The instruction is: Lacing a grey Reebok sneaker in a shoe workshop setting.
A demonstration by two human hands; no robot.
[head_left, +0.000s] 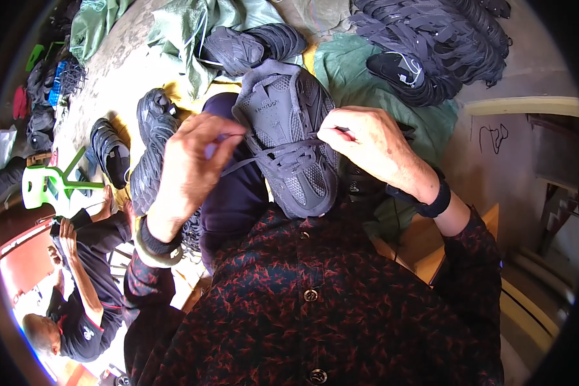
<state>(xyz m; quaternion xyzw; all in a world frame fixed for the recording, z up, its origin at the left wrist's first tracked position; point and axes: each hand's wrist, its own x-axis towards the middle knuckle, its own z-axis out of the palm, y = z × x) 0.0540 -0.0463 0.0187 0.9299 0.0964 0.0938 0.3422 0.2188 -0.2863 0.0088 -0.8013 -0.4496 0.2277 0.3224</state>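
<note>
A dark grey mesh sneaker [282, 109] rests on my lap, its toe pointing towards me and its tongue facing up. A dark shoelace [273, 152] crosses the lower eyelets, and one length trails off to the left below my left hand. My left hand [196, 157] is raised beside the shoe's left edge with thumb and fingers pinched together; whatever lies between the fingertips is too small to make out. At the right row of eyelets, my right hand [370, 143] is closed on the shoelace, its knuckles close against the shoe's side.
Stacks of dark shoes [154, 138] lie on the floor to the left, with more [254, 48] ahead. A large heap [437, 42] sits far right beside green sheeting [347, 64]. A bright green stool [61, 183] and a seated co-worker [87, 296] are at left.
</note>
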